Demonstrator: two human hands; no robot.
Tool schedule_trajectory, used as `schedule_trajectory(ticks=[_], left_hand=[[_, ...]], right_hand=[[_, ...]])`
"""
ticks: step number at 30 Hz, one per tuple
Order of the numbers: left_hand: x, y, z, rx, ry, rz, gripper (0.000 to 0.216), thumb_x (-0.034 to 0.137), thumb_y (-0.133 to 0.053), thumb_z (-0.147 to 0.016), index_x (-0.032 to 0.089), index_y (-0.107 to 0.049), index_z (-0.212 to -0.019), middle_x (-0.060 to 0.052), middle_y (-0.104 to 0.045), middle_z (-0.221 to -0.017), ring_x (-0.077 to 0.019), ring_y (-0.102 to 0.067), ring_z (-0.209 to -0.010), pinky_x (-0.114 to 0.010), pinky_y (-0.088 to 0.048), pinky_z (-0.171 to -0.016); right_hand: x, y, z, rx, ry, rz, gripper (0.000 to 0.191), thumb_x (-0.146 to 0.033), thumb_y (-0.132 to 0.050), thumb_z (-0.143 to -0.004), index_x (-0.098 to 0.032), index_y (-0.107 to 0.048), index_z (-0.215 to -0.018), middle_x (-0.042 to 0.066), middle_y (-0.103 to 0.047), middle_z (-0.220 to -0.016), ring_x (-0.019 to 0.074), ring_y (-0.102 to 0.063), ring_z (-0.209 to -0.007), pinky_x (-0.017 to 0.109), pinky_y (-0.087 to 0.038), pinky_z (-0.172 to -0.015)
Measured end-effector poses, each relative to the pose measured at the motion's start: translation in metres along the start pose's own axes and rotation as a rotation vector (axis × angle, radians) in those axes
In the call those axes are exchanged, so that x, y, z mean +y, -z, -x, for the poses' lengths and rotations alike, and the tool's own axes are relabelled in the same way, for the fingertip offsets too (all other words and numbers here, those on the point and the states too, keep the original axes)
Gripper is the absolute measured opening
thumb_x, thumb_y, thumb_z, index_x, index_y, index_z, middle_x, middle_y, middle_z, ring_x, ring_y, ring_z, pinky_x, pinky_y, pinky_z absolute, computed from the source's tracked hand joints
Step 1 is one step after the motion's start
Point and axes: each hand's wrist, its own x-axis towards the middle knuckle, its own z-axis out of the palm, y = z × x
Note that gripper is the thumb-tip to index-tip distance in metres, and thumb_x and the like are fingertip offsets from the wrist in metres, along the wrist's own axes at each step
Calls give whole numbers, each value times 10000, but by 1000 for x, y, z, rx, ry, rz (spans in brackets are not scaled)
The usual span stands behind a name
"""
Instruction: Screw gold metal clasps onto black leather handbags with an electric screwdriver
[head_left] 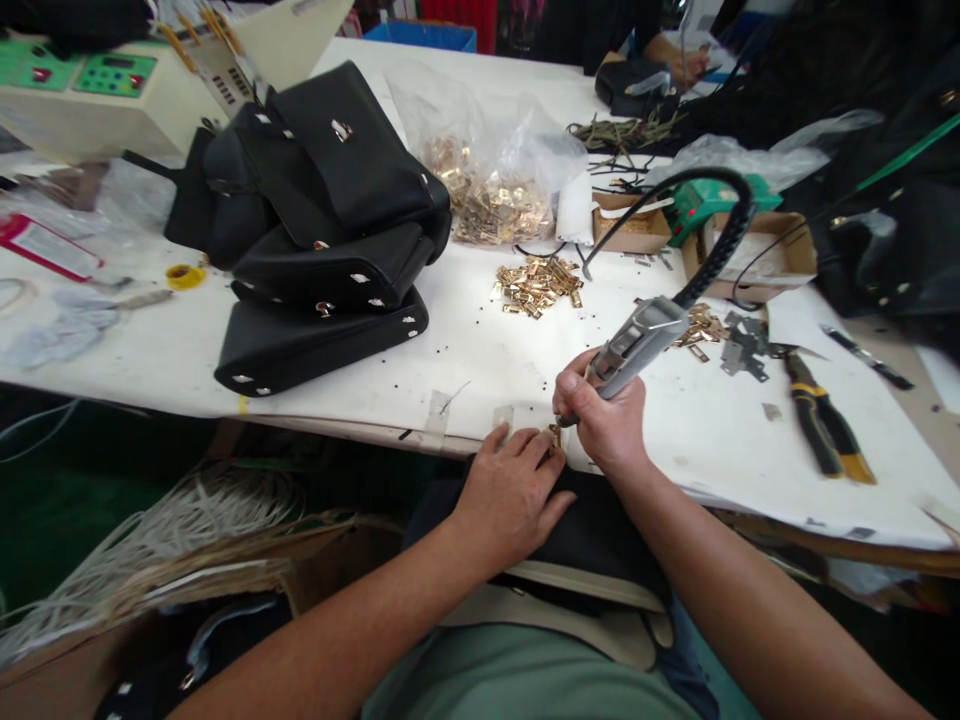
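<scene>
Sm. gold fitting [555, 437] sits at edge of table [465, 345], by fingertips of spread L hand [504, 490]; looks light, stiff, prob. slippery, best held by sides. R hand [611, 425] wraps grey driver [637, 340], tip nr fitting; black bag [592, 515] below.

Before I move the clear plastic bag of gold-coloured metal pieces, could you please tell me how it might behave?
The plastic bag looks thin and crumpled, so it would probably flop. The many metal pieces bunched low inside suggest it may feel heavy and sag.
</scene>
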Motion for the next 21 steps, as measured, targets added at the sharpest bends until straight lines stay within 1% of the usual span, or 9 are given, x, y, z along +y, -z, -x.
schedule_trajectory(ticks=[6,10,13,18,21], left_hand=[[0,0,0,-5,0,8,424,461,-608,-949,204,-609,-1286,-95,-619,-1340,-291,-529,-1252,-514,-355,-1141],[-1,0,0,-7,3,10,401,463,-607,-948,211,-628,-1260,-94,-632,-1314,-290,-533,-1242,-513,-363,-1129],[-2,1,0,-8,-1,10,407,462,-615,-942,212,-629,-1264,-90,-636,-1302,-283,-535,-1237,-508,-371,-1123],[-2,2,0,-3,-1,8,406,465,-617,-939,214,-627,-1258,-81,-633,-1297,-281,-535,-1234,-505,-372,-1121],[-2,1,0,4,0,10,399,461,-624,-934,222,-627,-1253,-82,-630,-1301,-283,-531,-1241,-500,-372,-1121]], right_hand=[[-7,-4,0,-62,-53,101,327,-431,-753,-823,-206,-554,-693,-48,-529,-508,120,-487,-441,263,-408,-439],[-7,-6,1,-88,-61,140,281,-395,-740,-812,-205,-559,-713,-52,-525,-510,121,-490,-445,263,-405,-439],[-6,-6,1,-108,-53,127,287,-400,-731,-812,-210,-544,-704,-53,-517,-512,121,-483,-445,267,-401,-440],[-6,-6,-2,-183,-38,108,302,-421,-737,-818,-215,-548,-705,-51,-523,-523,119,-471,-456,265,-383,-441],[-7,-5,-3,-189,-28,91,335,-454,-767,-806,-209,-564,-701,-44,-536,-533,114,-469,-464,256,-376,-440]])
